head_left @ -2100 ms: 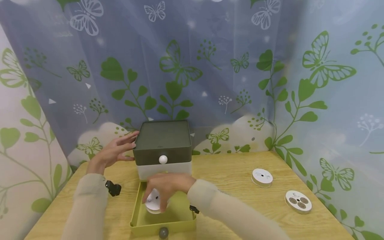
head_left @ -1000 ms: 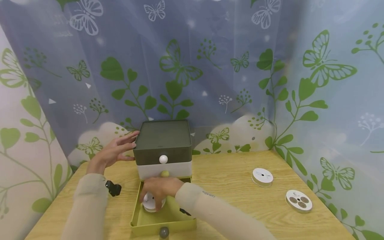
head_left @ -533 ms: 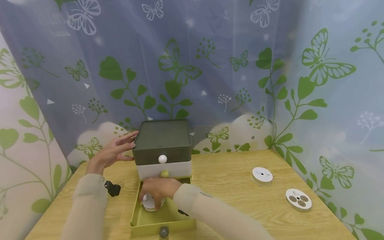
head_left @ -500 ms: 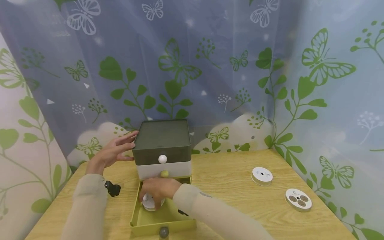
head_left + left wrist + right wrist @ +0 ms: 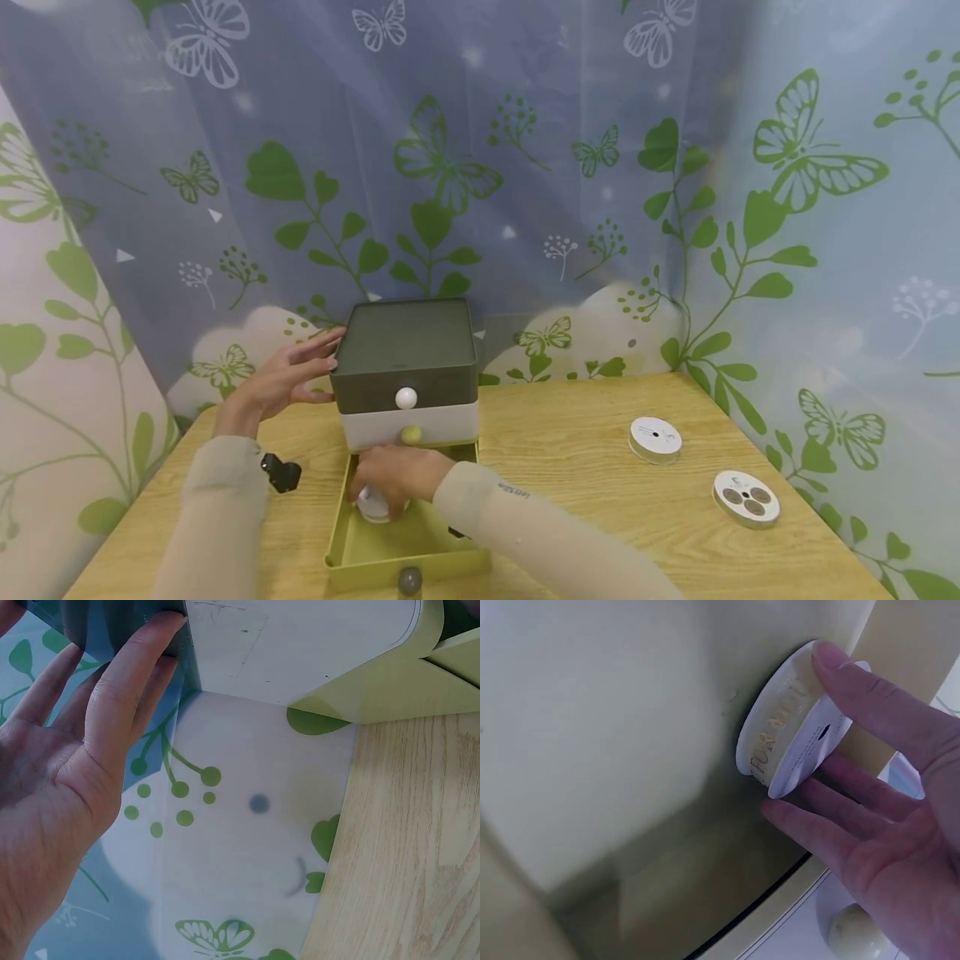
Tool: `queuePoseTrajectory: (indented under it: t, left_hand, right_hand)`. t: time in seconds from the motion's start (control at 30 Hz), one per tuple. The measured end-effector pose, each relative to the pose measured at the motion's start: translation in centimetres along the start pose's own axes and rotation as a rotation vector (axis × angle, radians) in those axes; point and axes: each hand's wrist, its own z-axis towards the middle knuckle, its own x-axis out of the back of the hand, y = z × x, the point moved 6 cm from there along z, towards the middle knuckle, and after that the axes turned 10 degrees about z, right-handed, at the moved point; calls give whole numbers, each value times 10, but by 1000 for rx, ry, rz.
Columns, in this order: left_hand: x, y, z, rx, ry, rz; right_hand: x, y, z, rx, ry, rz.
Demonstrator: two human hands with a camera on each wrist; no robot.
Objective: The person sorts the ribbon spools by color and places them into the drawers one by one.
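In the head view a yellow-green drawer (image 5: 450, 567) stands pulled out at the bottom of a stacked drawer box (image 5: 411, 337). My right hand (image 5: 401, 473) is inside it, gripping a white ribbon spool (image 5: 372, 507) in the drawer's left part. The right wrist view shows thumb and fingers on opposite edges of that spool (image 5: 799, 724); gold lettering runs along its cream ribbon. My left hand (image 5: 281, 379), fingers stretched, touches the left side of the box's dark upper tier. Seen from the left wrist, those fingertips (image 5: 169, 630) lie against the dark wall.
Two more ribbon spools lie on the wooden table (image 5: 555, 475) to the right: one plain white on top (image 5: 656, 439), one with brown round windows (image 5: 746, 498). A patterned curtain (image 5: 525, 208) stands behind and at both sides. A grey knob (image 5: 410, 580) sticks out from the drawer front.
Over two seconds my right hand and the spool have shifted slightly left within the drawer, and the hand has sunk a little. The left hand stays in place against the box.
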Motion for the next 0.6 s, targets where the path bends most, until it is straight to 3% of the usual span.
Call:
queuePoseTrajectory:
  t: [0.33,0.6]
  left_hand:
    - [0,-1,0,-4,-3,-4]
    - [0,-1,0,-2,-1,-2]
  right_hand:
    - [1,0,-4,26,-32,44]
    - [22,-5,-21,131,-10,175]
